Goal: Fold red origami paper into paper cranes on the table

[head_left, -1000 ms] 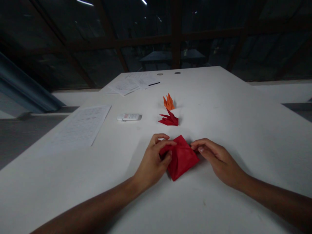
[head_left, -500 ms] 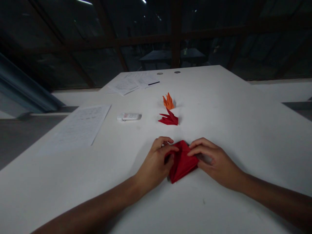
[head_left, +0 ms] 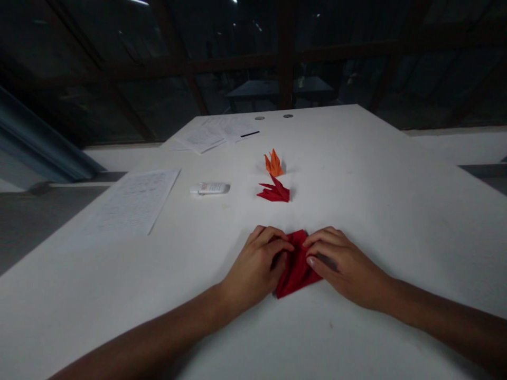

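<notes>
A folded piece of red paper [head_left: 293, 274] lies flat on the white table [head_left: 376, 179] right in front of me. My left hand [head_left: 255, 266] presses on its left side, fingers curled over the edge. My right hand [head_left: 343, 264] presses its right flap inward, fingertips close to those of the left hand. Most of the paper is covered by both hands; only a narrow middle strip and the lower corner show.
Beyond the hands sit a finished red origami piece [head_left: 274, 192] and an orange one [head_left: 273, 164]. A white glue stick [head_left: 209, 188] lies to the left, next to a printed sheet [head_left: 134, 203]. More papers [head_left: 216, 133] lie at the far edge.
Both hands have come together over the red paper. The right flap has been folded inward, so the visible paper has narrowed from a wide diamond to a slim strip.
</notes>
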{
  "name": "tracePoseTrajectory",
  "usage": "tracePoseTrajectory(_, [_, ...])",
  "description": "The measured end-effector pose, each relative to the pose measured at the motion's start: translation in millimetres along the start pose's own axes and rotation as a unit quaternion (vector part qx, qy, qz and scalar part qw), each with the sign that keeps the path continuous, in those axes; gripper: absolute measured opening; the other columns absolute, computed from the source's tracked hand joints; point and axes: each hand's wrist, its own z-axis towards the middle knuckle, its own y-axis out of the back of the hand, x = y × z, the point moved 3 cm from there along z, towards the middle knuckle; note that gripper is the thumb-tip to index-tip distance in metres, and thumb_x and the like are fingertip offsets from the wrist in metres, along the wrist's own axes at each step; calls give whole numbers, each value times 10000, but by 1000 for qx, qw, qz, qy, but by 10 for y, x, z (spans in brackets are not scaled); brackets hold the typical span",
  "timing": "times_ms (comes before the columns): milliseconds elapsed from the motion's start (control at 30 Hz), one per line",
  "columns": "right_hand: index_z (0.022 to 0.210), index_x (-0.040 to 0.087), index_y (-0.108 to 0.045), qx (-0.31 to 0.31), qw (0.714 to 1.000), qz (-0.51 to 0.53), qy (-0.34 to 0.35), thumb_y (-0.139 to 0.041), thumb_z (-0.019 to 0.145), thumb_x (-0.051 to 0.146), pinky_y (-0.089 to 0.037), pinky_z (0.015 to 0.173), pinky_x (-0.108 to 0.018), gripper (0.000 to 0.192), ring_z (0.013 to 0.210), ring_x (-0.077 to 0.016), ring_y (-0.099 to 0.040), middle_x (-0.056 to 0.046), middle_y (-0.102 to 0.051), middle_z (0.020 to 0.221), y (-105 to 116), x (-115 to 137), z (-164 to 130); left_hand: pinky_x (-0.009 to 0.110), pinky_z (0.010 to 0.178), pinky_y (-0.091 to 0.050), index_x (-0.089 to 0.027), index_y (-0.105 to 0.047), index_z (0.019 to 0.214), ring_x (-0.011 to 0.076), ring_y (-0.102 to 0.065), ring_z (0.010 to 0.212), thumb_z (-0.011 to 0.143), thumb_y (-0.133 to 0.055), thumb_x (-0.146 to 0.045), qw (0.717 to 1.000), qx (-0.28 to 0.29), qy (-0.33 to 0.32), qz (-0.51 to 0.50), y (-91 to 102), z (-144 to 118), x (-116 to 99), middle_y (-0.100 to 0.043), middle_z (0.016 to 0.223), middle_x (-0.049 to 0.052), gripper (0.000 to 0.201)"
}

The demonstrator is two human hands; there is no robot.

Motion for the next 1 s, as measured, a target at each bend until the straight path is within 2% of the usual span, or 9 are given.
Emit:
tracePoseTrajectory(233, [969, 234, -661, -21, 998, -53, -39, -631, 961, 203, -441, 908, -443, 44, 982, -235, -614, -31, -717, 983, -28, -57, 7, 444, 1014, -455, -238, -712, 1107, 249, -554, 1097, 875, -639, -130, 998, 53, -16, 6, 7, 12, -70, -658, 1147, 59, 265])
tracePoseTrajectory(367, [1058, 225, -634, -28, 995, -87, -45, -717, 896, 205, -432, 918, -449, 183, 1033, -257, -598, -45, -699, 1056, -46, -63, -13, 443, 1010, -443, -248, -708, 1135, 253, -548, 1095, 892, -650, -186, 997, 70, -16, 7, 5, 11, -87, -656, 1159, 57, 258])
tracePoseTrajectory(433, [1040, 218, -633, -36, 993, -109, -31, -731, 888, 215, -430, 921, -452, 181, 1043, -265, -589, -59, -685, 1087, -48, -47, -29, 446, 1000, -445, -245, -704, 1146, 259, -547, 1087, 898, -651, -204, 997, 74, -15, 11, -6, 11, -85, -658, 1162, 61, 257])
tracePoseTrajectory(533, [962, 219, -651, -33, 988, -149, 27, -664, 945, 239, -415, 922, -463, 29, 1014, -266, -583, -61, -690, 1056, -46, 22, -58, 439, 982, -453, -238, -697, 1140, 254, -558, 1063, 910, -623, -181, 998, 69, -12, 6, -17, 13, -72, -671, 1135, 64, 249])
tracePoseTrajectory(600, [937, 220, -659, -6, 984, -165, 67, -608, 982, 267, -406, 917, -468, 83, 969, -259, -583, -53, -701, 995, -50, 79, -80, 428, 975, -459, -231, -693, 1128, 245, -570, 1049, 907, -602, -145, 998, 61, -10, -9, -4, 21, -56, -681, 1113, 61, 254])
tracePoseTrajectory(700, [976, 213, -667, 35, 983, -163, 78, -640, 958, 355, -407, 909, -469, 146, 959, -266, -579, -58, -699, 986, -52, 138, -101, 413, 990, -463, -235, -681, 1142, 228, -590, 1058, 878, -554, -54, 996, 74, -29, -47, 68, 48, -26, -695, 1134, 52, 344])
tracePoseTrajectory(800, [1036, 210, -667, 47, 985, -158, 51, -706, 896, 411, -407, 916, -479, 248, 988, -285, -567, -71, -687, 1025, -48, 158, -96, 415, 1030, -465, -271, -644, 1244, 221, -602, 1116, 854, -516, 3, 984, 133, -71, -99, 190, 80, 7, -694, 1203, 52, 494])
tracePoseTrajectory(867, [1049, 216, -666, 52, 987, -151, 34, -729, 872, 405, -407, 922, -481, 267, 996, -286, -560, -70, -678, 1038, -48, 158, -87, 410, 1013, -487, -280, -613, 1304, 218, -620, 1098, 849, -521, 0, 975, 163, -84, -123, 276, 95, 40, -704, 1179, 59, 543])
tracePoseTrajectory(1000, [1050, 218, -660, 55, 988, -140, 21, -738, 859, 401, -403, 943, -481, 276, 1019, -285, -553, -70, -662, 1077, -44, 154, -83, 440, 1065, -472, -292, -601, 1330, 241, -593, 1202, 694, -511, 81, 964, 194, -110, -142, 348, 98, 78, -682, 1258, 60, 742])
